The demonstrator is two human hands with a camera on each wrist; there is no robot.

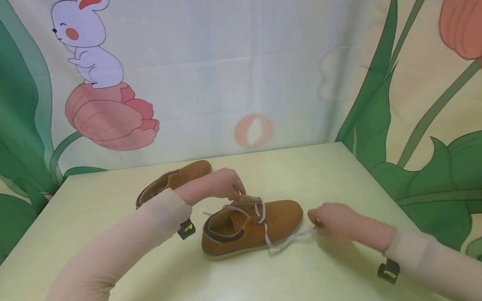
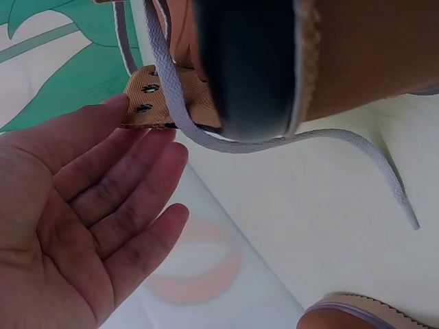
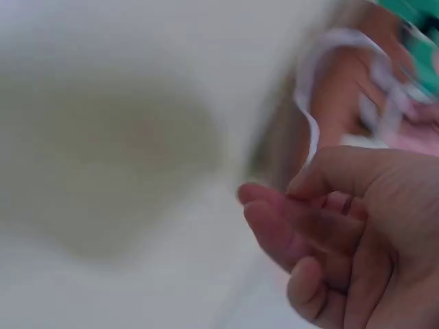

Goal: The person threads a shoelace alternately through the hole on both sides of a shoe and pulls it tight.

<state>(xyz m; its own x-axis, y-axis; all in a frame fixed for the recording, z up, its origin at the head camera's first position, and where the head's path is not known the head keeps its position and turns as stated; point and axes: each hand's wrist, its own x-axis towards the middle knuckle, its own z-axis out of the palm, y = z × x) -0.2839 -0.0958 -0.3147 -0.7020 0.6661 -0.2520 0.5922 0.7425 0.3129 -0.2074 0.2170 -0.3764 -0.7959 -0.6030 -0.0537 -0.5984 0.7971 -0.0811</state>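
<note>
A brown lace-up shoe [image 1: 284, 215] stands on the table, its toe pointing right. My left hand [image 1: 225, 184] reaches over its far side and pinches the eyelet flap [image 2: 139, 97] between thumb and fingertips. Past that flap runs a pale grey shoelace [image 2: 175, 103], one loose end lying beyond the shoe. Right of the toe, my right hand [image 1: 335, 219] pinches the lace's other end between thumb and forefinger. From there the lace sags back to the shoe's near side. The right wrist view is blurred.
A matching brown shoe [image 1: 197, 168] lies farther back on the left, partly hidden by my left arm. The pale table [image 1: 301, 167] ends at a printed cloth backdrop [image 1: 196, 83]. Small black devices sit at both wrists.
</note>
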